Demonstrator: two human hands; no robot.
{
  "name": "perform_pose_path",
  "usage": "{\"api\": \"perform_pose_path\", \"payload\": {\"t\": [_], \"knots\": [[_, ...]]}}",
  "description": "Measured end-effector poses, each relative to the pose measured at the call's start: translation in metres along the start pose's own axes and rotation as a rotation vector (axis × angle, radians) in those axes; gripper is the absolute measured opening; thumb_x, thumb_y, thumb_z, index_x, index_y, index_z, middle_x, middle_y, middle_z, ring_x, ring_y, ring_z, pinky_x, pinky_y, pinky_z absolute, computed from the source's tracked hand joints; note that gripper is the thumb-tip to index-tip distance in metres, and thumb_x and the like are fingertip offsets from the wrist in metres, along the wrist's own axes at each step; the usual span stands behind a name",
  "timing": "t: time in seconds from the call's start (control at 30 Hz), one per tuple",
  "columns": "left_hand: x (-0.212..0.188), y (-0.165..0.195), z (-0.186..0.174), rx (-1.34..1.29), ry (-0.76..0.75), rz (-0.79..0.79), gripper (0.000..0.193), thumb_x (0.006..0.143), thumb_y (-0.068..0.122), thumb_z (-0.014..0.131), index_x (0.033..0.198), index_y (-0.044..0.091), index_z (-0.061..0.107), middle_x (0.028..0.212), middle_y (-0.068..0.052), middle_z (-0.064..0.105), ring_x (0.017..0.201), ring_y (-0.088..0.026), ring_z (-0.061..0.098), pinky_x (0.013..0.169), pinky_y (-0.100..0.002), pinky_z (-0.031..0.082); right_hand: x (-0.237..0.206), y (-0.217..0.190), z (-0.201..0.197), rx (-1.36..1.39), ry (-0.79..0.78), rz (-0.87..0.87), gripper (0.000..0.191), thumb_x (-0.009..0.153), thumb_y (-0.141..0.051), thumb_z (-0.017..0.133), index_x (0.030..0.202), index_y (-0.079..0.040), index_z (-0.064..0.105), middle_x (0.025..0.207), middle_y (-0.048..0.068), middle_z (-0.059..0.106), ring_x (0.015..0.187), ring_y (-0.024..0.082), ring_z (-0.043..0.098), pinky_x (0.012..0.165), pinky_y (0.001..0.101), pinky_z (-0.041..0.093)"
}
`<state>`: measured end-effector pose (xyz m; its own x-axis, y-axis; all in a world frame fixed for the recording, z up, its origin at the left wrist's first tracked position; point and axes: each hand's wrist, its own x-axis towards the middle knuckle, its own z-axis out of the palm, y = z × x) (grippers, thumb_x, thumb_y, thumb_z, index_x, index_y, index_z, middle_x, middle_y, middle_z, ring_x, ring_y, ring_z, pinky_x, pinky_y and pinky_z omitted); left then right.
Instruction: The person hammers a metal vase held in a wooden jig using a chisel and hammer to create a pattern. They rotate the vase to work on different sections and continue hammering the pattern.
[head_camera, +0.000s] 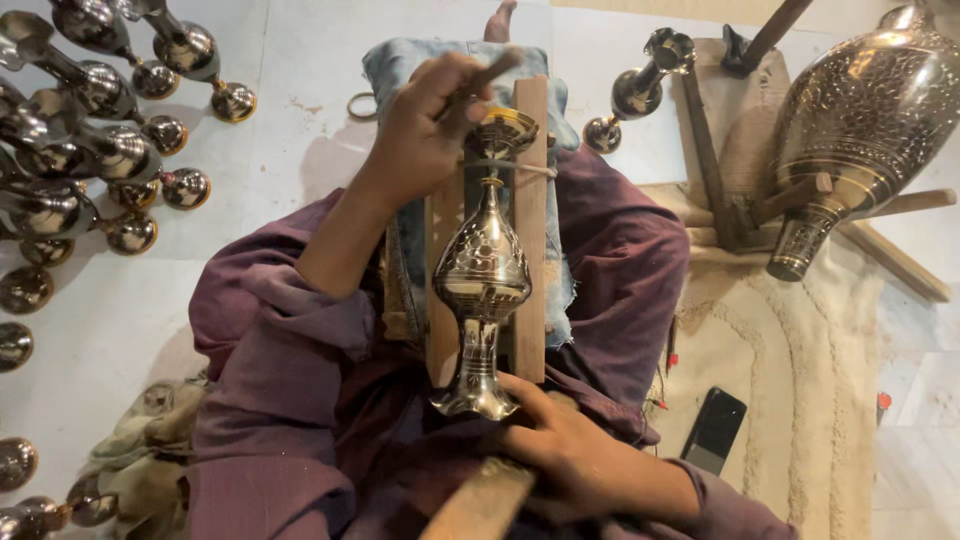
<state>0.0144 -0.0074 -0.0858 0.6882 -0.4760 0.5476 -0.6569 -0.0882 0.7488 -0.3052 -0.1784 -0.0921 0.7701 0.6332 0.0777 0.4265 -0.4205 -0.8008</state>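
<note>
Leftward, I see a crowd of polished metal goblets (95, 130) filling the white floor (300, 60) up to the frame's edge, several cut off, so little free room remains on that side. My left hand (425, 125) is curled shut around a slim wooden-handled tool (487, 75), its tip hidden behind the fingers at the top of the engraved brass vase (483, 265). That vase lies lengthwise on two pale wooden slats (530, 200) over a denim pad (400, 60) on my lap, tied on with a cord near its neck; its belly is pear-shaped, shiny, finely chased. My right hand (560, 445) grips a wooden handle (485, 500) just below the vase's flared foot; the handle runs out of frame. Rightward, one goblet (640, 90) stands alone, then a big ornate vase (865, 120) rests on a wooden stand (740, 210) over a cream rug (790, 380), beside a dark phone (714, 430).
</note>
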Motion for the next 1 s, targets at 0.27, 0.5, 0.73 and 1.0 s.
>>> {"api": "perform_pose_path", "payload": {"t": [0.27, 0.5, 0.73, 1.0], "knots": [[0.052, 0.037, 0.012, 0.471, -0.261, 0.089, 0.012, 0.094, 0.013, 0.067, 0.103, 0.005, 0.070, 0.089, -0.017, 0.071, 0.087, -0.035, 0.070, 0.077, -0.049, 0.056, 0.010, 0.028, 0.009, 0.297, 0.277, -0.057, 0.038, 0.079, -0.009, 0.092, 0.107, -0.009, 0.066, 0.103, 0.005, 0.066, 0.113, 0.027, 0.066, 0.125, 0.0517, 0.033], [0.066, 0.044, 0.014, 0.505, -0.404, 0.044, 0.012, 0.090, 0.013, 0.067, 0.098, 0.006, 0.071, 0.095, -0.017, 0.073, 0.093, -0.039, 0.070, 0.080, -0.051, 0.054, 0.011, 0.004, -0.021, 0.259, 0.014, 0.094, 0.053, 0.074, -0.016, 0.081, 0.125, -0.005, 0.068, 0.121, 0.015, 0.073, 0.117, 0.033, 0.070, 0.100, 0.0424, 0.055], [0.042, 0.039, -0.007, 0.395, -0.172, 0.248, 0.012, 0.099, 0.013, 0.069, 0.105, 0.004, 0.073, 0.093, -0.013, 0.068, 0.088, -0.030, 0.071, 0.080, -0.045, 0.055, -0.007, 0.000, -0.034, 0.117, -0.063, 0.191, 0.061, 0.069, -0.018, 0.086, 0.125, -0.005, 0.068, 0.120, 0.018, 0.072, 0.112, 0.036, 0.069, 0.095, 0.0426, 0.053], [-0.019, 0.047, -0.024, 0.059, 0.121, 0.022, 0.022, 0.109, 0.018, 0.069, 0.126, 0.004, 0.066, 0.098, -0.005, 0.069, 0.087, -0.014, 0.072, 0.073, -0.029, 0.060, -0.044, 0.024, -0.050, 0.444, 0.435, 0.537, 0.036, 0.082, -0.014, 0.084, 0.112, -0.001, 0.070, 0.100, 0.010, 0.079, 0.093, 0.019, 0.075, 0.084, 0.0361, 0.062]]}}
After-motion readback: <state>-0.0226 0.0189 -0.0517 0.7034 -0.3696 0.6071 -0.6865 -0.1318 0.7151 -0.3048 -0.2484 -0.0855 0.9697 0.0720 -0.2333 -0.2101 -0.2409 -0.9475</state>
